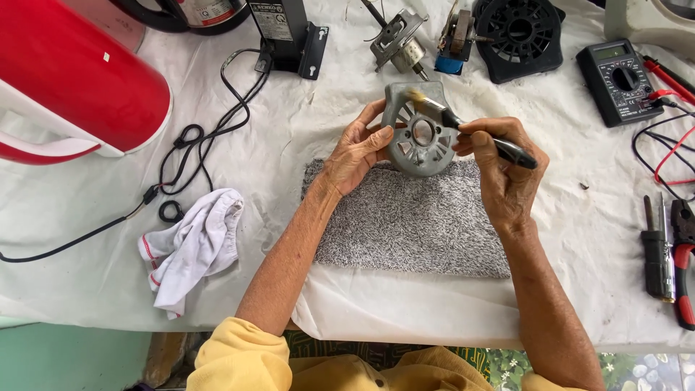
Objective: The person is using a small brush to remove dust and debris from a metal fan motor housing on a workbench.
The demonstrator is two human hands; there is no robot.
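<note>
Metal housing [420,134], grey and stiff, looks heavy and hard-edged; it stands above the grey towel [409,221] at frame centre. Left hand [358,152] grips its rim, a safe hold. Right hand [499,163] is closed around a brush [470,129] touching it.

The brush [474,130] tip blurs against the grey motor housing [420,130], and its handle end sinks into the right hand [503,170]. The left hand [358,152] covers the housing's left rim. At the table's far left corner the red appliance [72,72] runs off the top and left edges. The pliers [682,261] at the right edge are cut off. The black cable [65,242] leaves at the left edge.
</note>
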